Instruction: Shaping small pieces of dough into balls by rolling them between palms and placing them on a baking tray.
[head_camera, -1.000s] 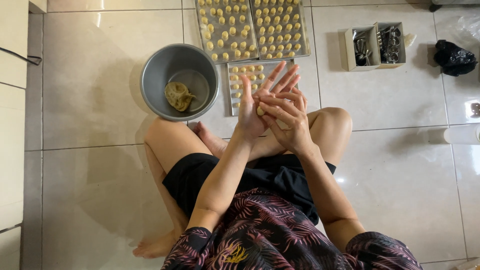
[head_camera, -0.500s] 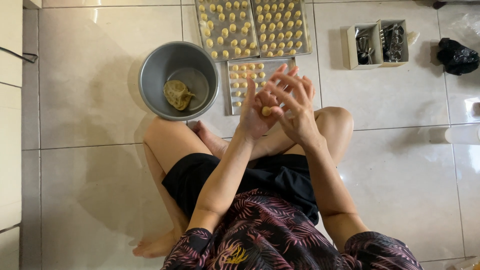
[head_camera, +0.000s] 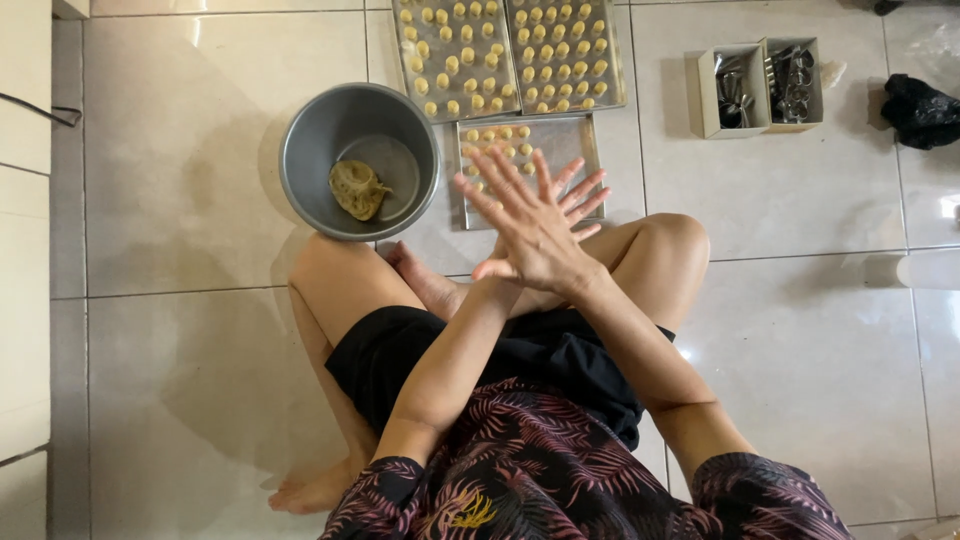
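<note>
I see two far trays (head_camera: 512, 52) full of dough balls, the near tray (head_camera: 560, 150) partly filled, a small lump of dough (head_camera: 357, 188) left in the bowl (head_camera: 300, 160), while my right hand (head_camera: 535, 235) and left hand (head_camera: 580, 200) press palm to palm with fingers spread wide; I cannot tell if dough lies between them.

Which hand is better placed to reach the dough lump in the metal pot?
Probably the left. The pot holding the dough lump sits to the person's left, and the left hand lies under the right hand, palms pressed together, so neither is free yet.
</note>
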